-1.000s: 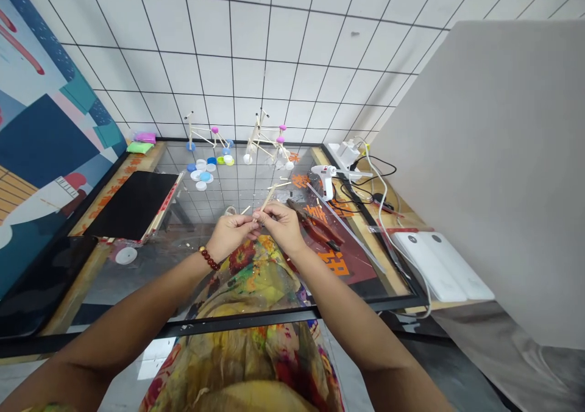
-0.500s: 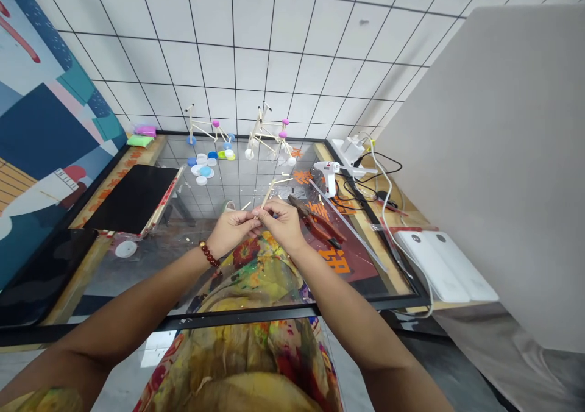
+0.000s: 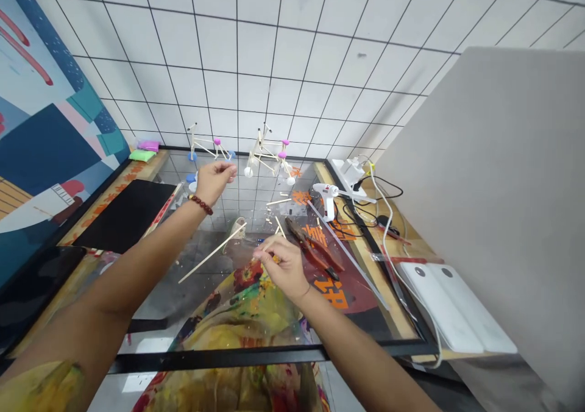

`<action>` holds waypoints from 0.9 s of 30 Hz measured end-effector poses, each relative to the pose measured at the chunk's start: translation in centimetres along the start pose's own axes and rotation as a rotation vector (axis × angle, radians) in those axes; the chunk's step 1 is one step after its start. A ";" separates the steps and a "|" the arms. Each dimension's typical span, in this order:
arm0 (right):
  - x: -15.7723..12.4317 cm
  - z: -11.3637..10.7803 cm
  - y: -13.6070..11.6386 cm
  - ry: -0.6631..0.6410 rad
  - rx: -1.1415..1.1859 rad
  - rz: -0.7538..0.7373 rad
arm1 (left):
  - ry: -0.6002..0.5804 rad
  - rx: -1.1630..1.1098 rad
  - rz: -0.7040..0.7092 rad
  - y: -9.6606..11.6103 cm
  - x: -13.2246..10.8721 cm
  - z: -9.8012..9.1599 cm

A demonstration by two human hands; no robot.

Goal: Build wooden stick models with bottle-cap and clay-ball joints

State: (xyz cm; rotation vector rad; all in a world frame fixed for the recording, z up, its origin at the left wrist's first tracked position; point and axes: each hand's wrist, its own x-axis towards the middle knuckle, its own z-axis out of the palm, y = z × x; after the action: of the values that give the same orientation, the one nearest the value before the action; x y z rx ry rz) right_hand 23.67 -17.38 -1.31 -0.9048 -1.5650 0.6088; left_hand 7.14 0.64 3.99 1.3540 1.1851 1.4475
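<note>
My left hand [image 3: 214, 179], with a red bead bracelet at the wrist, is stretched out toward the far side of the glass table [image 3: 201, 290]. Its fingers are curled together above some bottle caps [image 3: 191, 179], and what they hold, if anything, is hidden. My right hand [image 3: 280, 267] stays near me with thumb and fingers pinched on a short wooden stick [image 3: 267, 248]. A long thin skewer [image 3: 211, 253] lies slanted between my two arms, apart from both hands.
Two stick-built bicycle models [image 3: 208, 145] [image 3: 269, 150] stand by the tiled wall. A white glue gun [image 3: 326, 191], red-handled pliers [image 3: 315, 246], a power strip [image 3: 351, 168] with cables and two white devices [image 3: 452, 305] lie right. A black board [image 3: 123, 214] lies left; a grey panel [image 3: 493, 186] rises right.
My hands have come apart. The left hand left the stick and reached forward to the caps; the right hand dropped slightly toward me. A long skewer now lies between my arms.
</note>
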 end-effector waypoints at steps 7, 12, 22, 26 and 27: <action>0.1 -0.5 1.0 -0.165 -0.183 -0.164 | -0.005 0.265 0.123 -2.8 7.4 4.1; 0.2 0.1 2.0 -0.169 -0.145 -0.111 | -0.099 0.433 0.189 -2.9 9.2 5.2; 0.4 0.1 2.2 -0.177 -0.134 -0.123 | -0.155 0.128 0.062 -2.3 9.4 5.9; 0.4 0.1 2.3 -0.180 -0.152 -0.118 | -0.106 0.045 -0.006 -1.8 7.4 4.5; 0.4 0.2 2.3 -0.173 -0.155 -0.122 | -0.104 0.032 -0.009 -1.5 6.9 4.0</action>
State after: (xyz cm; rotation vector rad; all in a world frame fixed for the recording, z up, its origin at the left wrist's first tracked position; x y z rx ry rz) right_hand 24.00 -15.78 -2.95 -0.8815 -1.8294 0.4945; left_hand 10.34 8.03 4.04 1.4269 1.1500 1.3405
